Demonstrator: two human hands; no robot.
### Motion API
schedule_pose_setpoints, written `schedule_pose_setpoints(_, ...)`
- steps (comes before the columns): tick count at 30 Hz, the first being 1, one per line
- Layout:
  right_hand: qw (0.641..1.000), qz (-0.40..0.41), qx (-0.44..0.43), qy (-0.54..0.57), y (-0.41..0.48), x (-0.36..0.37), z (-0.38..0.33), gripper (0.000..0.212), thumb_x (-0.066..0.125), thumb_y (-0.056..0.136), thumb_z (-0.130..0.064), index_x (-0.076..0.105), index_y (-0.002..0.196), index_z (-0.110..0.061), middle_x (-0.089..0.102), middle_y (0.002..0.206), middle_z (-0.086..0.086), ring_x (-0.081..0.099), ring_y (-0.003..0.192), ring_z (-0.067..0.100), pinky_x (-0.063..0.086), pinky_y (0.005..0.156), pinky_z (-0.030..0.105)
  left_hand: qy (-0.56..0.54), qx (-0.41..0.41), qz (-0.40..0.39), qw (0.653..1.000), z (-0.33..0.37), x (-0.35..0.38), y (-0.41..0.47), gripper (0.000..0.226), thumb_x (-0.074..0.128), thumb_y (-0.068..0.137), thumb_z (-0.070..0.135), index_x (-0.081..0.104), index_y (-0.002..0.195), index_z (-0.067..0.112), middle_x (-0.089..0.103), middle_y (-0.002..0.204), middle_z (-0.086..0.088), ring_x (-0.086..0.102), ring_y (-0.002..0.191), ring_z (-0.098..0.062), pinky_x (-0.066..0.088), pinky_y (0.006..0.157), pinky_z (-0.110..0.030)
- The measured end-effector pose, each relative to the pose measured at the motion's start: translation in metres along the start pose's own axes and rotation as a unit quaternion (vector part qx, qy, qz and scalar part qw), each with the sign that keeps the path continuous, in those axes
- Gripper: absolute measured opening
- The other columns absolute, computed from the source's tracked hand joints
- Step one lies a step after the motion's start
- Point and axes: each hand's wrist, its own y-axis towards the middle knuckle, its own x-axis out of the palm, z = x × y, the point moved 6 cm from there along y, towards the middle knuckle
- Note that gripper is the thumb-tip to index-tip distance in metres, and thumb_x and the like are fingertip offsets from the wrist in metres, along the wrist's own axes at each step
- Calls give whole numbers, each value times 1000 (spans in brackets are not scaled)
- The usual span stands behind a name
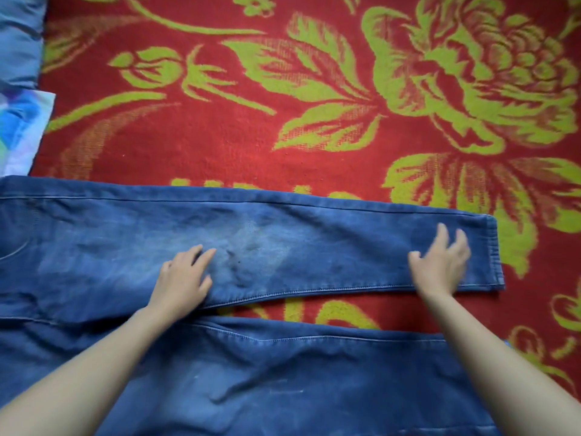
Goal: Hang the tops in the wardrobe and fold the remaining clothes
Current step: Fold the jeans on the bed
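Jeans [314,240] spread across the rug's [220,136] near side, left grip [185,278] open flat on the knee, right grip [440,265] open by the hem; unsmoothed knee wrinkles could get folded in.

A single camera rides on the person's head and tilts steeply down, almost straight at the red flowered rug [283,121]. It sits close. The jeans [283,247] run off the left and near edges of the frame. Both forearms enter from the near corners, and the left hand [184,278] and right hand [440,265] reach about mid-frame. The wide lens bows the jeans' far seam. Rug fills the far half, and at the far left a blue cloth [19,39] and a pale printed cloth [22,130] are cut by the frame edge.
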Motion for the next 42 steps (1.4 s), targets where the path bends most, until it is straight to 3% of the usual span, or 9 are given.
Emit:
schedule_pose_setpoints(8, 915, -153, -297, -225, -3, 58, -112, 73, 54, 90, -17, 12, 149, -20, 3, 158, 9, 3, 145, 26, 21, 110, 42, 70, -92, -75, 990, -48, -30, 50, 69, 50, 92, 24, 13, 150, 25, 13, 156, -6, 29, 133, -28, 34, 101, -43)
schedule_pose_setpoints(12, 875, -151, -343, -308, -1, 76, -117, 81, 58, 90, -25, 3, 150, -21, 4, 157, 8, 3, 145, 26, 17, 112, 47, 1, -101, -59, 993, -57, -43, 61, 77, 48, 88, 7, 8, 150, 28, 12, 156, -6, 45, 121, -33, 41, 91, -42)
schedule_pose_setpoints(18, 875, -141, -333, -323, 3, 84, -115, 95, 61, 87, -38, -8, 150, -21, 8, 156, 7, 2, 145, 25, 12, 113, 51, -68, -153, -2, 986, -70, -52, 79, 91, 39, 83, -14, 1, 149, 36, -6, 158, -8, 48, 111, -38, 37, 80, -36)
schedule_pose_setpoints(24, 858, -142, -339, -358, 7, 86, -129, 98, 61, 87, -35, -14, 148, -19, 13, 149, 12, 2, 144, 27, 11, 112, 54, 157, -149, -27, 976, -78, -58, 92, 78, 59, 89, 37, 11, 149, 30, 35, 141, -6, 32, 123, -29, 34, 96, -39)
schedule_pose_setpoints(27, 862, -134, -333, -358, 5, 85, -129, 97, 62, 86, -36, -9, 149, -17, 21, 144, 11, 9, 142, 27, 11, 113, 53, 195, -128, 37, 972, -81, -65, 79, 58, 67, 80, 42, 47, 130, 20, 50, 120, -10, 38, 114, -30, 29, 96, -41)
schedule_pose_setpoints(29, 869, -114, -334, -346, 1, 84, -131, 90, 65, 84, -32, 6, 148, -13, 30, 138, 12, 20, 137, 29, 11, 113, 50, 143, -99, 106, 979, -82, -71, 59, 37, 77, 71, 25, 62, 100, 6, 56, 99, -18, 48, 100, -35, 32, 90, -45)
schedule_pose_setpoints(35, 895, -43, -333, -295, -3, 70, -116, 28, 67, 79, -8, 53, 101, 2, 52, 106, 23, 47, 107, 37, 16, 109, 51, 93, -9, 144, 985, -78, -58, -16, 39, 85, 38, -4, 58, 65, 1, 52, 61, -18, 56, 59, -36, 46, 51, -43)
schedule_pose_setpoints(39, 868, 52, -456, -187, -55, 48, -89, 17, 57, 56, 20, 52, 62, 4, 50, 63, 23, 55, 60, 40, 52, 69, 56, 77, -16, 135, 988, -79, -33, -67, 40, 84, 35, -6, 57, 63, 2, 52, 60, -15, 55, 58, -34, 45, 51, -42)
schedule_pose_setpoints(42, 867, 35, -468, -168, -82, 42, -55, 23, 63, 48, 17, 50, 59, 1, 47, 58, 21, 52, 52, 37, 43, 45, 40, 49, -41, 153, 986, -78, -24, -93, 24, 72, 48, -5, 54, 62, 3, 51, 60, -14, 54, 58, -34, 44, 51, -42)
